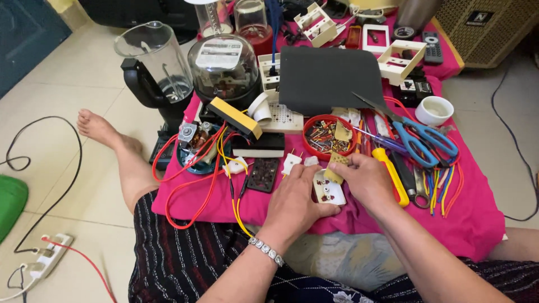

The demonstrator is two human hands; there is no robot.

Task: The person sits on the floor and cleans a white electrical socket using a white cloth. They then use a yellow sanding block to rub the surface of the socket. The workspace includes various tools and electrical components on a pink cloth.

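Note:
My left hand (292, 203) grips a small white socket block (330, 191) that rests on the pink cloth (471, 219) in front of me. My right hand (368, 180) pinches a small tan perforated board (336, 166) and holds it against the top of that white block. A round red dish (328, 136) filled with several small screws and parts sits just beyond both hands. A yellow-handled screwdriver (393, 177) lies right beside my right hand.
Blue-handled scissors (424, 140), coloured wires (441, 188), a white cup (434, 110) lie right. A dark mat (331, 78), glass-domed meter (224, 66), blender (154, 70), yellow-black box (236, 118), red and yellow wires (196, 185) sit left and behind. A power strip (48, 255) is on the floor.

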